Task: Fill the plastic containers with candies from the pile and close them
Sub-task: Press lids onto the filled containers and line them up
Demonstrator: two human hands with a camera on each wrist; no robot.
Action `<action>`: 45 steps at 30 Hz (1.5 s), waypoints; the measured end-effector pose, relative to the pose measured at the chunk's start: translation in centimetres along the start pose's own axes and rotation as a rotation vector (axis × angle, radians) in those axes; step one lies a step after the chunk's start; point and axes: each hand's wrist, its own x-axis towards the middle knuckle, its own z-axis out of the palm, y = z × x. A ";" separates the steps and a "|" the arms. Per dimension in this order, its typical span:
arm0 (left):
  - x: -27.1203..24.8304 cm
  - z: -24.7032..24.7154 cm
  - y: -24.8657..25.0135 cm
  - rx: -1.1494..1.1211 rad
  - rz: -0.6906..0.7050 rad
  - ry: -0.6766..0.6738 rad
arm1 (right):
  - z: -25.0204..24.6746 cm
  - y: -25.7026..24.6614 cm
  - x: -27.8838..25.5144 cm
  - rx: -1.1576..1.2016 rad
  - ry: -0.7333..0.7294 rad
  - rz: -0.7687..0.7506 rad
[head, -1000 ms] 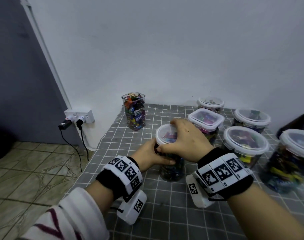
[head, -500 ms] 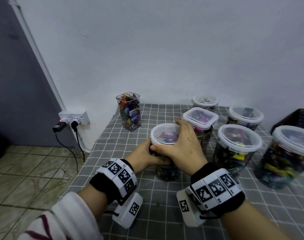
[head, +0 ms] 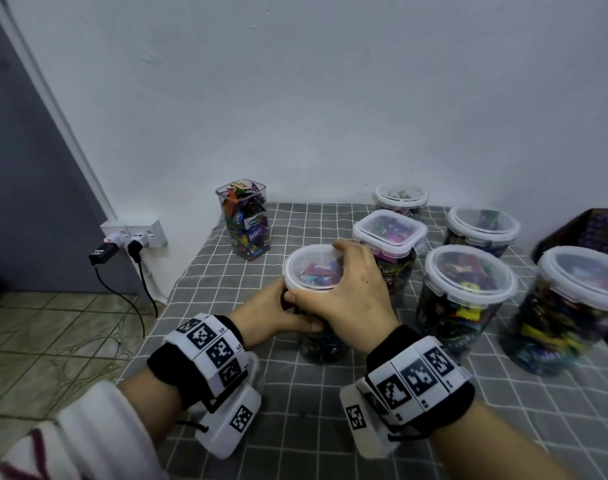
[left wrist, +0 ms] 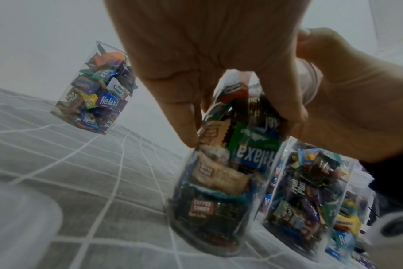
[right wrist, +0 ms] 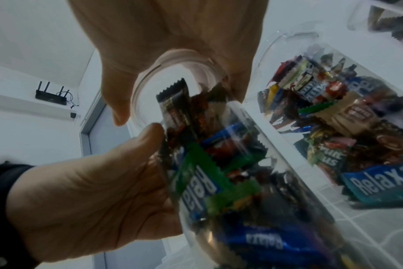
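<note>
Hands both engage one round clear plastic container (head: 321, 344) of wrapped candies (left wrist: 253, 156), standing on the grey checked table (head: 295, 403) near its left edge. The left hand (head: 267, 315) grips the container's side, fingers (left wrist: 189, 131) curled against the wall. The right hand (head: 351, 296) covers the white-rimmed clear lid (head: 311, 268), fingers curled over the rim. Five lidded containers (head: 465, 296) stand toward the right edge; an open square jar (head: 245, 220) stands at the far left corner.

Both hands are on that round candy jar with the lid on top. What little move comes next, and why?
Probably press the lid down firmly: the right hand lies over it, the left hand grips the jar, and whether it is sealed cannot be told.
</note>
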 end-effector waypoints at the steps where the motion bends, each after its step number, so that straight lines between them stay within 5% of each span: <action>1: 0.1 -0.2 0.0 0.009 0.001 -0.013 | 0.0 0.0 0.1 0.000 -0.005 -0.003; 6: 0.5 -1.0 -0.6 0.053 -0.032 -0.070 | -0.2 0.5 0.4 0.078 -0.032 -0.004; 12: 2.4 -5.5 1.4 0.345 -0.295 -0.265 | -0.1 0.9 0.4 0.143 -0.056 -0.010; 15: 4.3 -8.6 2.2 0.451 -0.477 0.010 | -0.1 1.1 0.7 0.148 -0.086 -0.001; 20: 8.0 -13.4 1.0 0.439 -0.440 0.631 | 0.3 1.1 1.7 0.134 -0.104 -0.020; 29: 13.6 -13.7 -0.9 0.314 -0.298 0.904 | 1.1 1.2 3.3 0.111 -0.103 -0.034; 36: 13.0 -14.3 -1.0 0.474 -0.363 0.913 | 1.2 1.1 3.7 0.055 -0.124 -0.035; 45: 7.2 -15.6 -2.2 0.391 -0.227 0.681 | 0.8 0.6 3.7 -0.092 -0.157 -0.062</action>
